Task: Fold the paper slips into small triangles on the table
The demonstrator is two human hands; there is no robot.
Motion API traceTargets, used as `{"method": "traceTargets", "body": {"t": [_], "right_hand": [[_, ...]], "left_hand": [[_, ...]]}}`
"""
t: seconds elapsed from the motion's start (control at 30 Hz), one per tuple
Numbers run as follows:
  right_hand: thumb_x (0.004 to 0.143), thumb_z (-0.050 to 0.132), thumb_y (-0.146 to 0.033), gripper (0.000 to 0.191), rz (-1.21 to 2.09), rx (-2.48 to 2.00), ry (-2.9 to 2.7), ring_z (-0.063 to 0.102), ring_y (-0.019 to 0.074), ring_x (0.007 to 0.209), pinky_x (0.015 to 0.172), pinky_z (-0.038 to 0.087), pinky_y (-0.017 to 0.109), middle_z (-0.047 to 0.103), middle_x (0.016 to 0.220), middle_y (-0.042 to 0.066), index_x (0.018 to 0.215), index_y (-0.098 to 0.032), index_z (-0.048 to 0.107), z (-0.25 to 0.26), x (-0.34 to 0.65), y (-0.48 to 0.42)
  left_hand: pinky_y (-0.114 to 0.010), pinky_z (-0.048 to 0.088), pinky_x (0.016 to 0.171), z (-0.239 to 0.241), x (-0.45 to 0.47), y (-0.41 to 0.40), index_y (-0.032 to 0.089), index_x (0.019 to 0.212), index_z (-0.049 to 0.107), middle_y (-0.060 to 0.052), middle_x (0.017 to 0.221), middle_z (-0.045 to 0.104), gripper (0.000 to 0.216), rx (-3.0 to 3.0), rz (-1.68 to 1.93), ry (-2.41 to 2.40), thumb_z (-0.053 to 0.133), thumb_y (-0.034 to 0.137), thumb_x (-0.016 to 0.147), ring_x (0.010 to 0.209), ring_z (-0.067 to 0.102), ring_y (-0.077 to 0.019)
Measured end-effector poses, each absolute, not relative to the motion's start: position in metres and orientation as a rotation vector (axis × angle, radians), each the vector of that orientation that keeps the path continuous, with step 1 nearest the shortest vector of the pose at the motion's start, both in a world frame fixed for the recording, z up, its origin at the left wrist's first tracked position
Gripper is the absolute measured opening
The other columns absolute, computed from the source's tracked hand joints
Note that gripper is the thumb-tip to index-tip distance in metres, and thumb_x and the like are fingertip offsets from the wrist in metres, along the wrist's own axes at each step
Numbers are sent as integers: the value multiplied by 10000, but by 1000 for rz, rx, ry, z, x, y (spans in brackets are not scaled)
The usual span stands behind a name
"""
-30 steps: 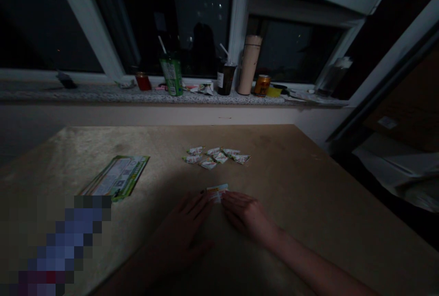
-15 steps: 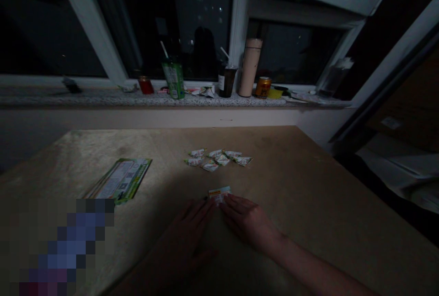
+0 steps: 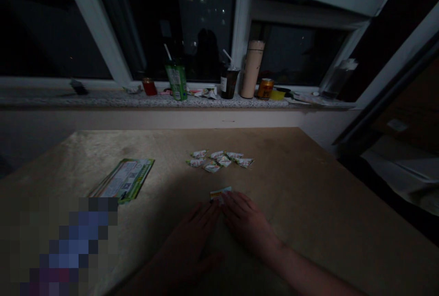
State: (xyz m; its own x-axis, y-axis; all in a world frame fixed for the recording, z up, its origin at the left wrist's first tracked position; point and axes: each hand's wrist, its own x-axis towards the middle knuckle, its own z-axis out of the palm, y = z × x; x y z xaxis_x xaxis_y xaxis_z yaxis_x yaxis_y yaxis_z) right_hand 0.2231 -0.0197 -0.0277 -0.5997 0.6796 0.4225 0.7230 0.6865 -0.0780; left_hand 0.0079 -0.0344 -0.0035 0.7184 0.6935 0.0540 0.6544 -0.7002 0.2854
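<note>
Both my hands lie on a brown table [image 3: 308, 195] in dim light. My left hand [image 3: 192, 236] rests flat with its fingers stretched toward a small folded printed paper [image 3: 219, 192]. My right hand [image 3: 245, 223] lies beside it, fingers extended, their tips pressing on the near edge of that paper and covering part of it. Farther back on the table sits a cluster of several small folded paper pieces [image 3: 219, 161]. To the left lies a thin stack of green printed leaflets [image 3: 125, 179].
A stone windowsill [image 3: 103, 99] behind the table carries a green can with a straw [image 3: 177, 80], a dark cup with a straw [image 3: 229, 81], a tall beige flask [image 3: 252, 70], an orange can [image 3: 265, 88] and a red jar [image 3: 149, 86]. A blurred patch [image 3: 65, 250] covers the near left corner.
My right hand has slid forward over the small paper, so less of it shows. The view has shifted slightly; the rest stays in place.
</note>
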Motion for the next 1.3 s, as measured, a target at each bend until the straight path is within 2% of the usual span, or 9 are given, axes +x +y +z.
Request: {"method": "traceTargets", "body": {"t": [0.17,0.37,0.57,0.7,0.9,1.07,1.2,1.3], "right_hand": [[901,487,-172,244,9,-1109,-2347,634,180,1013,965,474,318,684,1099,72,1086,-156,645,-27,223,-20],[893,481,-164,243,58,-1089,-2328,657,183,976,948,485,308,701,1059,75,1057,-145,659,-20,222,-20],[897,467,-156,243,-35,-1094,-2318,663,190,964,926,498,311,698,1064,92,1035,-147,666,-21,221,-21],[898,483,-184,231,-41,-1092,-2312,660,185,974,927,497,304,702,1062,73,1045,-162,660,-24,222,-21],[893,478,-163,233,-113,-1103,-2355,660,180,967,922,498,299,697,1060,91,1052,-158,649,-28,219,-21],[874,478,-114,222,-179,-1073,-2376,673,192,916,890,517,311,711,997,100,1001,-132,660,-26,218,-21],[893,472,-150,247,-136,-1088,-2284,635,183,1022,925,499,299,688,1089,78,1071,-145,643,-26,223,-20],[893,479,-151,253,-157,-1112,-2284,551,212,1152,985,455,348,656,1155,72,1090,-153,639,-24,224,-20]], "left_hand": [[-445,238,1119,-6,7,-35,222,1492,55,-72,1529,186,862,2688,272,1069,551,481,836,1365,255,-288],[-456,204,1126,-5,8,-34,197,1487,116,-85,1525,195,833,2716,219,1075,559,459,831,1367,248,-288],[-485,158,1128,-1,9,-34,199,1488,100,-89,1516,221,752,2763,208,1058,456,494,896,1366,254,-282],[-464,178,1122,-3,9,-35,216,1490,62,-79,1525,196,772,2755,236,1076,476,464,888,1368,252,-273],[-470,162,1126,-2,11,-34,190,1486,120,-95,1509,249,794,2753,239,1075,502,499,862,1353,287,-283],[-457,170,1132,-3,12,-34,178,1486,116,-85,1523,204,836,2740,225,1083,540,494,839,1370,244,-279],[-443,208,1125,-4,12,-35,165,1486,112,-88,1528,180,861,2719,187,1102,554,499,827,1376,227,-275],[-453,200,1125,-3,12,-36,167,1487,105,-91,1526,185,848,2724,195,1098,537,500,836,1375,231,-276]]}}
